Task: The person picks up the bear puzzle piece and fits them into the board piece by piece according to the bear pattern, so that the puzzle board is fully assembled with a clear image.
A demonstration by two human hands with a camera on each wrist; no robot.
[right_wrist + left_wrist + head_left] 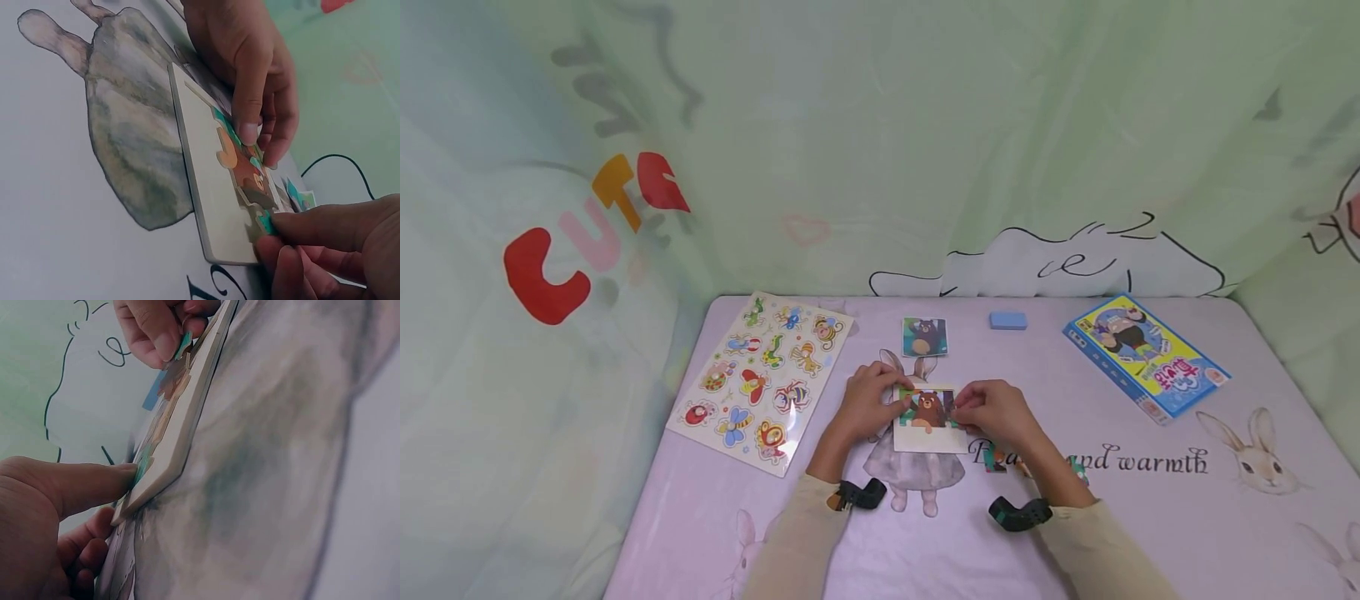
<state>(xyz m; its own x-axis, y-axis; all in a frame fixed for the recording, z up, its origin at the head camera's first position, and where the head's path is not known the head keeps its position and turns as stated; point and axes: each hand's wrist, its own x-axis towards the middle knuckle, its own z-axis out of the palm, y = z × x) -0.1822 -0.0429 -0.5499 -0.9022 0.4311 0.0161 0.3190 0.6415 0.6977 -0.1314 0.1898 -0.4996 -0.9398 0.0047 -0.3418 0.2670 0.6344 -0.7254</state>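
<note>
A cream puzzle board (pixel 928 441) lies in front of me, its upper part filled with jigsaw pieces of a brown bear (pixel 927 408). My left hand (pixel 868 402) holds the board's left side, the thumb pressing on a green piece and the other fingers curled at the edge. At the board's right side my right hand (pixel 1000 410) pinches a small green puzzle piece (pixel 267 222) between thumb and fingers, right beside the bear pieces. The lower strip of the board is bare. Several loose puzzle pieces (pixel 995 459) lie near the right forearm, which partly hides them.
A square bear picture card (pixel 925 337) lies beyond the board, with a blue block (pixel 1007 321) to its right. On the left is an insect sticker-like sheet (pixel 763 379). A blue and yellow box (pixel 1146 354) lies at the right. Curtains (pixel 880 150) enclose the table.
</note>
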